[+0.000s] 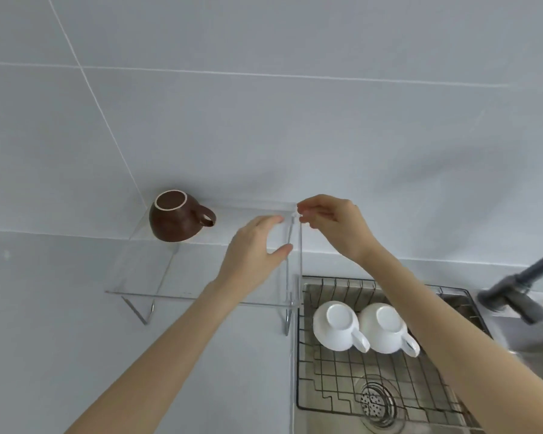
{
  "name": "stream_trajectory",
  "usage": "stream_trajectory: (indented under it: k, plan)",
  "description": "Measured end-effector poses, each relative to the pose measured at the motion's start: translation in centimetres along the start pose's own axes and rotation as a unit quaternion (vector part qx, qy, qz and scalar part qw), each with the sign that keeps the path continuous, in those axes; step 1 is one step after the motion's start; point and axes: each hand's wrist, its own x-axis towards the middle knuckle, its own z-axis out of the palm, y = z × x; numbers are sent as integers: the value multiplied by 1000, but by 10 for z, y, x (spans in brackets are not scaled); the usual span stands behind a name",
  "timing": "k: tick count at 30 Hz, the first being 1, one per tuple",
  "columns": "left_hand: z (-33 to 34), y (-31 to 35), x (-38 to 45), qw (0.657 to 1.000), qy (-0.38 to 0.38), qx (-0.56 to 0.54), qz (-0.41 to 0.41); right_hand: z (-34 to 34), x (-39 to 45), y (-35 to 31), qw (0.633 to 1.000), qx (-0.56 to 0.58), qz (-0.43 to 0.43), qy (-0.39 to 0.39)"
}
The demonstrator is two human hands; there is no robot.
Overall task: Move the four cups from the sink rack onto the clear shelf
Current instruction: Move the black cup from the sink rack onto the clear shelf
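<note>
The clear shelf (pixel 201 277) stands on the counter left of the sink. A brown cup (pixel 173 220) sits upside down at its back left corner. Two white cups (pixel 336 327) (pixel 386 328) rest upside down, side by side, on the black wire sink rack (pixel 326 377). Over the shelf's right end, my left hand (pixel 254 255) curves around what looks like a barely visible transparent cup (pixel 290 233). My right hand (pixel 333 223) pinches its top at the shelf's back right corner. The cup's outline is hard to make out.
A grey faucet (pixel 521 292) reaches in from the right over the steel sink (pixel 514 336). The drain (pixel 376 402) lies under the rack. A tiled wall rises directly behind the shelf. Bare counter lies to the left and in front of the shelf.
</note>
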Motion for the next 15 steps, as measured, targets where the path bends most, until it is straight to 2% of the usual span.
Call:
stream_trajectory:
  k: [6, 10, 15]
  plan:
    - [70, 43, -29, 989, -131, -67, 0, -61, -61, 54, 995, -9, 90, 50]
    - [121, 55, -42, 976, -210, -58, -10, -93, -94, 104, 985, -36, 152, 69]
    - [182, 58, -42, 965, -257, -31, -38, -121, -126, 167, 964, -87, 238, 82]
